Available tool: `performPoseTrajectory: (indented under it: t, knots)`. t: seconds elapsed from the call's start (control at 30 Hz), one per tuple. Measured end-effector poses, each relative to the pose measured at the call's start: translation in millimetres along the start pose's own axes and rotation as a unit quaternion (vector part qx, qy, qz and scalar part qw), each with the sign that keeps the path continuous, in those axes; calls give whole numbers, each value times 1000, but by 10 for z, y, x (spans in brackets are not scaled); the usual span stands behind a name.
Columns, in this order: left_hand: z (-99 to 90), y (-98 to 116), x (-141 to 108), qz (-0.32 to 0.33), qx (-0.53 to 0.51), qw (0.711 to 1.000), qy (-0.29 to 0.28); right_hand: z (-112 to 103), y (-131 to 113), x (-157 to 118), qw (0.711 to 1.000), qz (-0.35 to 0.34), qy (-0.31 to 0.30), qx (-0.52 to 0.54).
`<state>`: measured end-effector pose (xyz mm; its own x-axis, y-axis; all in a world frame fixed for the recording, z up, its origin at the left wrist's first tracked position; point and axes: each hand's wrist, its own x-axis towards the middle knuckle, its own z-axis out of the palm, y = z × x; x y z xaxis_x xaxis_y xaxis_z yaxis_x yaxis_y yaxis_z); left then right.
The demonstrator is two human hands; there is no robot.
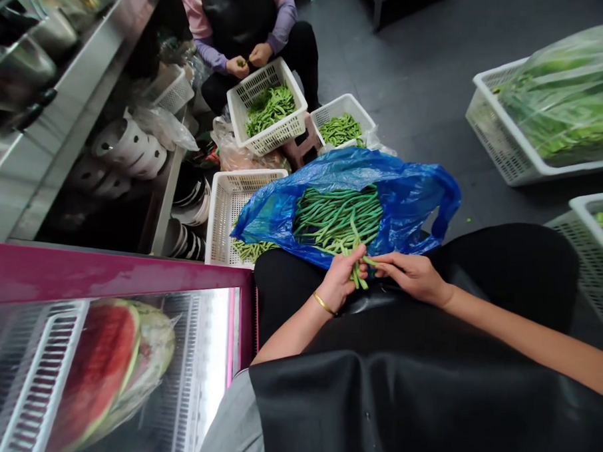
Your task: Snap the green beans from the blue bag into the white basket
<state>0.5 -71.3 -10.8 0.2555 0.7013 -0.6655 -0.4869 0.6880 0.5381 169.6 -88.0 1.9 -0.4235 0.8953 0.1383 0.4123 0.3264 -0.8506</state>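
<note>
Several long green beans (355,272) are gripped in my left hand (340,278), their ends poking out past the fingers. My right hand (414,274) pinches the end of one bean close beside the left hand. Just beyond both hands, a blue plastic bag (407,191) lies across my lap, its mouth spread wide. Inside it is a heap of long, uncut beans (339,214). To the left of the bag, a white basket (219,212) holds short bean pieces (253,250), partly hidden by my knee and the bag.
A co-worker (240,23) sits opposite with both hands together above a white basket (270,145) of bean pieces. Another small basket (324,114) of beans stands beside it. A glass-fronted fridge (219,272) with a cut watermelon (105,364) is at my left; a crate (490,127) of bagged greens stands right.
</note>
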Motion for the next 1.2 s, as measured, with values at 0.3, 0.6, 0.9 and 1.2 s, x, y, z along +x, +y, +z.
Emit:
performPoseTrajectory:
  t: [0.3, 0.6, 0.9, 1.2]
  knots:
    - [49, 86, -72, 174, 0, 984, 49, 17, 48, 107, 982, 22, -45, -181]
    - [13, 144, -214, 131, 0, 991, 15, -289, 275, 362, 935, 293, 48, 194]
    - [-163, 107, -348, 48, 102, 993, -36, -162, -4, 820, 876, 277, -53, 391]
    - [-363, 178, -6, 99, -91, 970, 202, 290, -12, 607, 940, 214, 0, 266]
